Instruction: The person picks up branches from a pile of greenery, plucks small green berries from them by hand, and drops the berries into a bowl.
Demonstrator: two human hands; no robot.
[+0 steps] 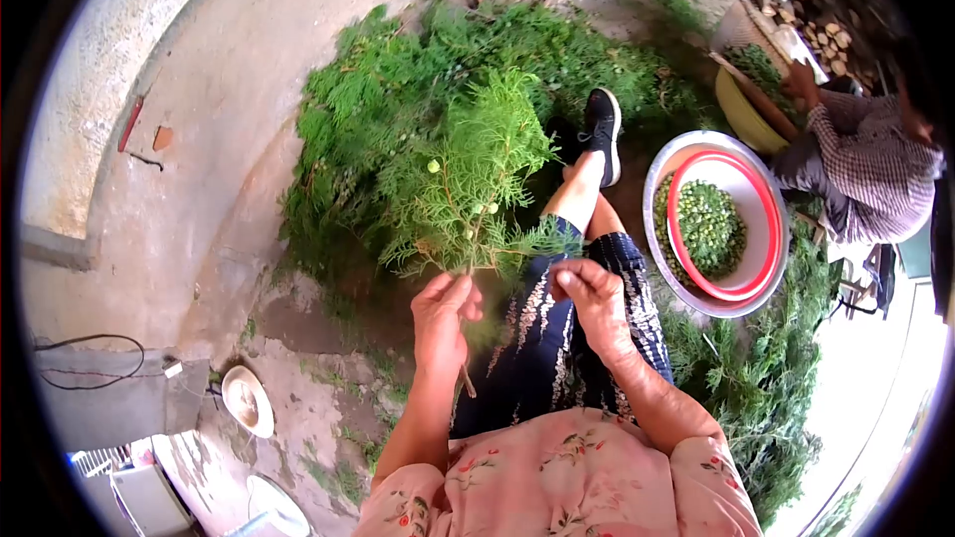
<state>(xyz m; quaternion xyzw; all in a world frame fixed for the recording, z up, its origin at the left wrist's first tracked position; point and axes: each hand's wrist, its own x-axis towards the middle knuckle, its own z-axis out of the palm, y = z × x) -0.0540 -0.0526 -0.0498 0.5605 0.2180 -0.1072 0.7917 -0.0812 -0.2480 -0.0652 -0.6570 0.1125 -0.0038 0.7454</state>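
My left hand point(444, 323) is closed around the stem of a leafy evergreen branch point(468, 179), which looks like cypress or arborvitae. Its feathery foliage fans out away from me, and a few small round green cones point(434, 166) show on it. The bare stem end pokes out below my left hand. My right hand point(599, 308) is closed, thumb against fingers, just right of the branch's lower sprigs; whatever is in it, if anything, I cannot make out. To the right, a red-rimmed basin point(772, 239) holds many green cones and sits inside a larger grey basin point(652, 229).
A big heap of cut branches point(368, 119) lies ahead, around my outstretched shoe point(601, 129). More greenery point(766, 378) lies at right. Another person in a checked sleeve point(875, 179) sits beside a yellow-green basin point(738, 109). A white bowl point(247, 403) stands at lower left.
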